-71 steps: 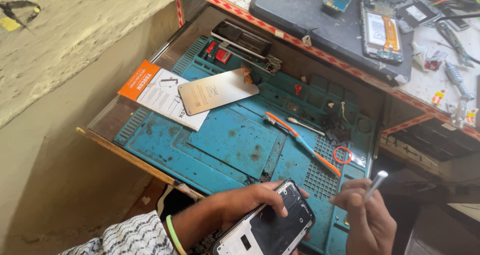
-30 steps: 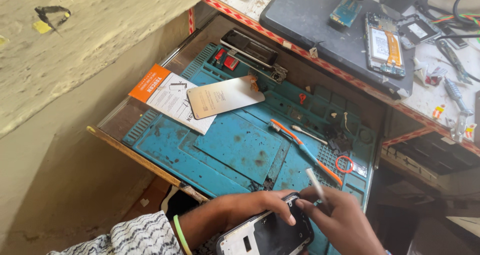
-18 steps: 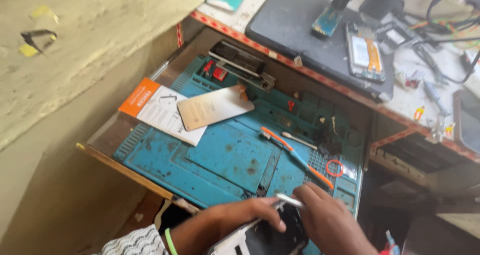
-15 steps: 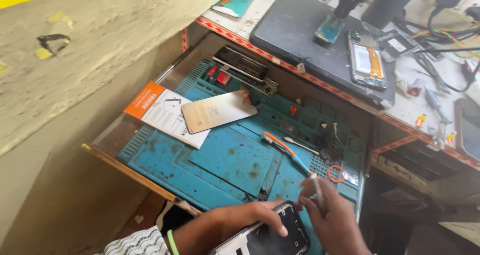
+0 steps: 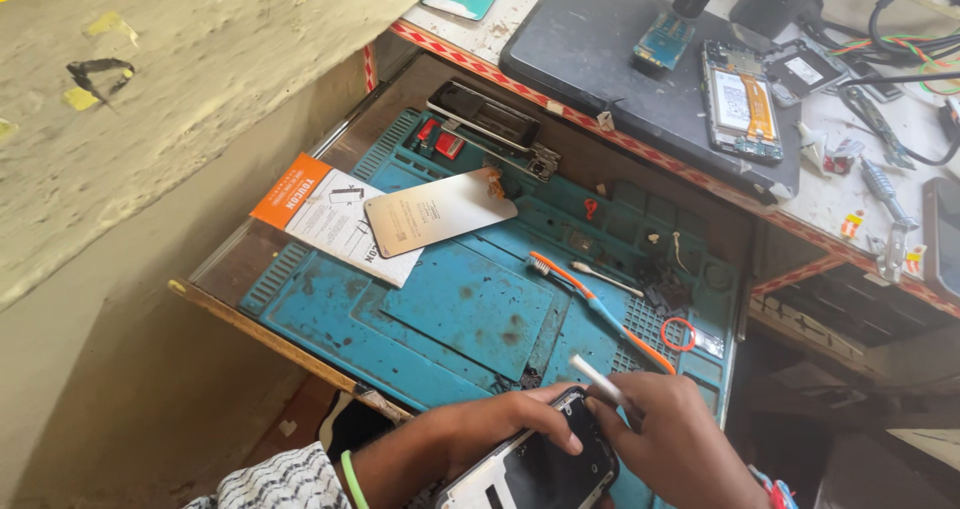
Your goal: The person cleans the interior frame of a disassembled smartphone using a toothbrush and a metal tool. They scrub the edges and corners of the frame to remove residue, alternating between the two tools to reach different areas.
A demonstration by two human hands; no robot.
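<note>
Toothbrush (image 5: pixel 590 294) on mat (image 5: pixel 450 309), behind phone (image 5: pixel 545 464)

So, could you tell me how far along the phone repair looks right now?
Done: the metal back plate lies detached on the blue mat. In hand: left hand steadies the phone; right hand holds a white tool at its top edge. Left: the plate isn't refitted.

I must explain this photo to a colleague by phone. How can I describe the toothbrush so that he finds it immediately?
Start at the blue work mat in the pulled-out tray. Right of its middle, above the right hand, a toothbrush lies diagonally. It has an orange-and-white head and a blue handle with an orange end, and is longer than the white cotton swab beside it.
</note>
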